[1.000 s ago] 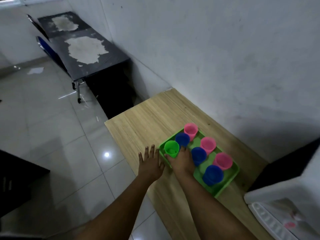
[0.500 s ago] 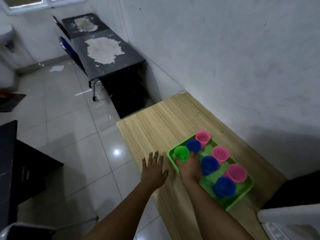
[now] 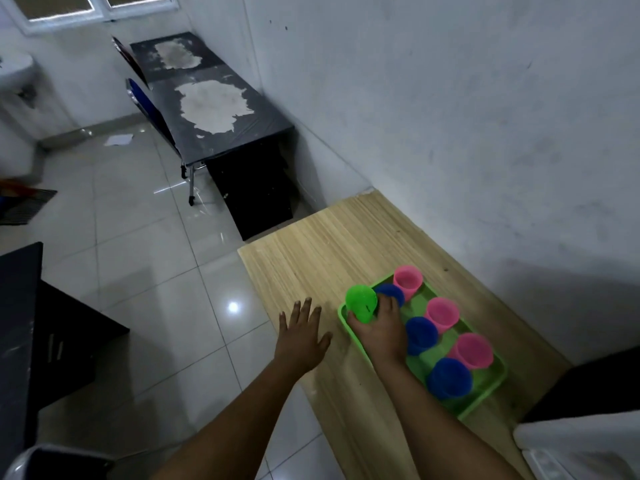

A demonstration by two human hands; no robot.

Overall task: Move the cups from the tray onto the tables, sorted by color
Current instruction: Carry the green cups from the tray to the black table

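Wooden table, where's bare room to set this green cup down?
Bare wood lies on the wooden table beyond the tray, toward the far edge, and between the left hand and tray. The tray is crowded with cups around the right hand.

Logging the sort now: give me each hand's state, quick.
Left hand: open, fingers spread flat over the wooden table's edge.
Right hand: holding the green cup, tilted at the tray's corner.

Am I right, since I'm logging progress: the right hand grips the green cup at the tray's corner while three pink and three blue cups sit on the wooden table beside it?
Not quite. The head view shows the right hand gripping the green cup, but the pink and blue cups sit in the tray, not on the wooden table.
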